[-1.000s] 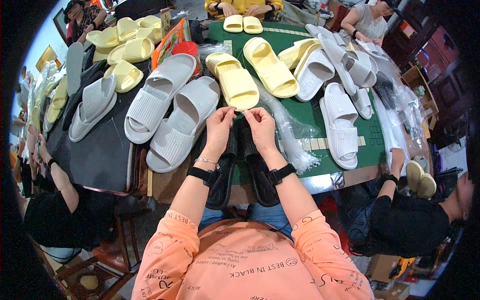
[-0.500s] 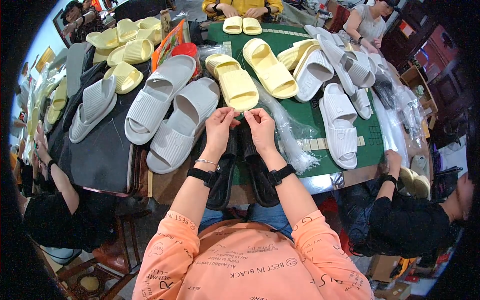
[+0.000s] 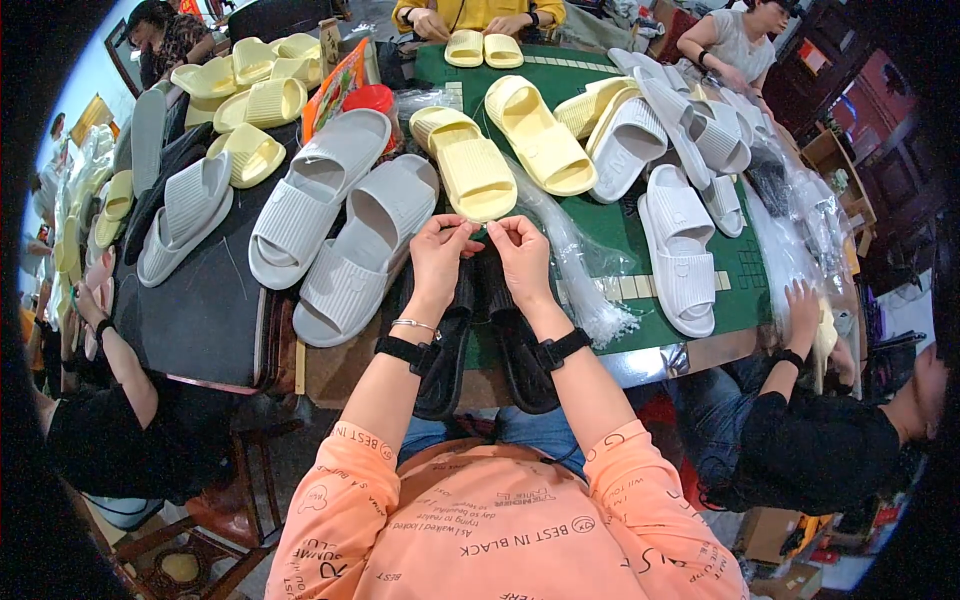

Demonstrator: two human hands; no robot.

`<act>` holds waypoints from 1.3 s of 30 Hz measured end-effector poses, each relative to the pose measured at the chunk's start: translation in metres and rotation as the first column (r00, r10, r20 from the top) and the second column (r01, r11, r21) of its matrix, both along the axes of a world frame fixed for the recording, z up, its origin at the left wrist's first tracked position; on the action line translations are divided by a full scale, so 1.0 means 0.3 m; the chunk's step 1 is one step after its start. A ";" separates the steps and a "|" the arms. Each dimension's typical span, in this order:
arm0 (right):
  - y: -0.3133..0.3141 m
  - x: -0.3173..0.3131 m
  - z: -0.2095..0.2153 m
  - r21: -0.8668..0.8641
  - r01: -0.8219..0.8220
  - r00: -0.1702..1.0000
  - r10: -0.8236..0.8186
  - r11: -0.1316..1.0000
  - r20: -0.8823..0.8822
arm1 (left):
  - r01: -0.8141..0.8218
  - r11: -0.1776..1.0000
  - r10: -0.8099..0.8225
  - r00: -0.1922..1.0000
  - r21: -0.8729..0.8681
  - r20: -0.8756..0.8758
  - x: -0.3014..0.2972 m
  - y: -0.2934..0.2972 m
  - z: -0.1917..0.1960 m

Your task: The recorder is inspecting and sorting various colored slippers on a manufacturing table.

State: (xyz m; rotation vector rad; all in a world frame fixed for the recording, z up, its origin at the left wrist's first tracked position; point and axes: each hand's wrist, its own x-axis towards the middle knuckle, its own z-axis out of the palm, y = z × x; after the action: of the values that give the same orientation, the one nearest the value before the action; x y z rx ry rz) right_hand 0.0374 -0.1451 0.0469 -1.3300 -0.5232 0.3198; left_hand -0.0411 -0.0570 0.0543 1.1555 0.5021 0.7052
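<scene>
My left hand [image 3: 440, 255] and my right hand [image 3: 521, 256] meet at the middle, just in front of the toe end of a yellow slipper [image 3: 476, 170]. Thumb and forefinger are pinched together on each; between them is something tiny that I cannot make out. Beneath my wrists lie a black slipper [image 3: 445, 362] on the left and another black slipper [image 3: 527, 365] on the right, partly hidden by my arms. A second yellow slipper [image 3: 541, 140] is further right. Left of my hands rest two grey slippers, one nearer [image 3: 365, 250] and one farther [image 3: 318, 200].
Grey slippers [image 3: 680, 250] and a bundle of clear plastic ties [image 3: 590, 280] lie on the green mat [image 3: 640, 260] at right. More yellow slippers [image 3: 262, 104] are piled far left beside a red round container [image 3: 372, 100]. Co-workers sit around the table, one close on each side.
My hands stay almost in place, still pinched. The left-hand co-worker now has a pink slipper by the hand; the right-hand co-worker's hand has risen slightly and opened beside a yellow slipper.
</scene>
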 end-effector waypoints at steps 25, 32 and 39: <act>-0.046 -0.002 0.104 -0.156 0.054 0.990 -0.032 0.986 0.138 | 0.194 0.978 -0.192 0.981 0.078 -0.028 0.021 0.003 -0.009; 0.032 0.031 -0.037 -0.069 0.143 0.933 -0.111 0.987 0.342 | 0.228 0.963 -0.217 0.972 0.147 -0.086 -0.001 0.065 -0.058; 0.040 0.010 -0.050 0.030 0.172 0.941 -0.173 0.985 0.291 | 0.193 0.975 -0.171 0.967 0.106 -0.189 0.022 0.065 -0.049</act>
State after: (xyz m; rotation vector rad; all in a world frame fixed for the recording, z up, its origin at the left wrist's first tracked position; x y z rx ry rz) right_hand 0.0404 -0.1331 0.0319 -1.4174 -0.6487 -0.0261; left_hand -0.0343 -0.0376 0.0396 1.3708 0.4999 0.4810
